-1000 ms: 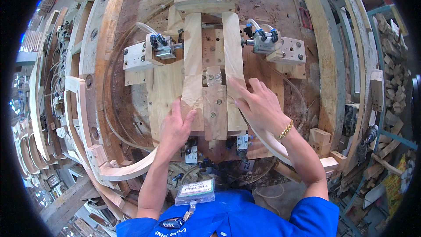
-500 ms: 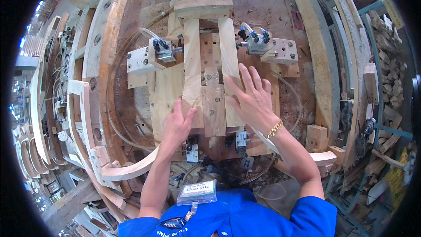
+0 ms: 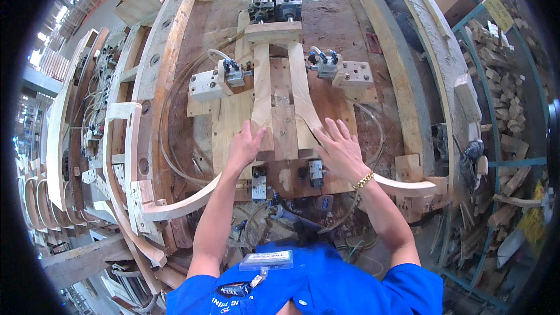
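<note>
Pale wooden parts sit in a clamping jig (image 3: 233,122) at the middle of the worn bench (image 3: 361,41): two long slats running near to far, a flat centre board (image 3: 284,122) between them and a short crosspiece (image 3: 273,32) capping their far ends. The left hand (image 3: 245,144) lies flat and open, fingers spread, on the near end of the left slat (image 3: 261,99), gripping nothing. The right hand (image 3: 340,149) is also open and flat, pressing the near end of the right slat (image 3: 301,96), which curves outward there. Pneumatic clamps face the assembly from the left (image 3: 217,79), the right (image 3: 344,70) and the far end (image 3: 274,3).

Both palms rest close to the line of the side clamps, so I judge that a clamp closing while fingers sit beside a slat could pinch them. Uneven pressure from the two hands might also let one slat slide off the centre board or pull out from under the crosspiece, leaving the frame skewed.

The joints under the palms are covered, so whether the slats sit flush cannot be told. The near clamps are partly hidden by the forearms, and a curved wooden rail (image 3: 402,185) passes behind the right wrist. Clutter toward both rims bends and blurs.
</note>
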{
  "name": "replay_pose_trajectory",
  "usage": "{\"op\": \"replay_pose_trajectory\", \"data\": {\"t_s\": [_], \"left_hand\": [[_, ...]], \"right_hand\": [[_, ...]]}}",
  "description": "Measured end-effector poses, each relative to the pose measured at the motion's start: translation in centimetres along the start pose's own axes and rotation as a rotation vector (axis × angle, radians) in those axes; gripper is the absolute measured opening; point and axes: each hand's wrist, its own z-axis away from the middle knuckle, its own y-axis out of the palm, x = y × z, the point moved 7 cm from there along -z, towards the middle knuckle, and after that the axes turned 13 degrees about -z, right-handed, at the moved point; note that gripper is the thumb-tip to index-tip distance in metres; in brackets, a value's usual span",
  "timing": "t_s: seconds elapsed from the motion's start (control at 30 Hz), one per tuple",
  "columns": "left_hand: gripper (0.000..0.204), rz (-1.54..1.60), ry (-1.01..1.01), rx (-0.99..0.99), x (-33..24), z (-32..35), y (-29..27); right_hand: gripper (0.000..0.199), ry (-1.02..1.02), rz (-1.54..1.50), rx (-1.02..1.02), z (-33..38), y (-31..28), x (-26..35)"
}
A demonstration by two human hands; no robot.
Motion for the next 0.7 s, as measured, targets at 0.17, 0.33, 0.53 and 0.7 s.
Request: {"op": "replay_pose_trajectory", "data": {"t_s": [0.17, 0.33, 0.53, 0.7], "left_hand": [[0.064, -0.001, -0.020, 0.012, 0.4, -0.1, 0.3], [0.070, -0.031, -0.024, 0.007, 0.0, -0.2, -0.1], [0.073, -0.077, -0.049, 0.055, -0.5, 0.3, -0.4], [0.072, -0.005, 0.004, 0.047, -0.9, 0.3, -0.8]], "right_hand": [[0.054, 0.037, -0.199, 0.023, 5.1, -0.3, -2.0], [0.060, 0.142, -0.100, 0.009, 7.7, -0.5, -3.7], [0.058, 0.173, -0.016, -0.088, 8.1, -0.1, -3.8], [0.052, 0.166, -0.012, -0.144, 8.4, -0.6, -3.1]]}}
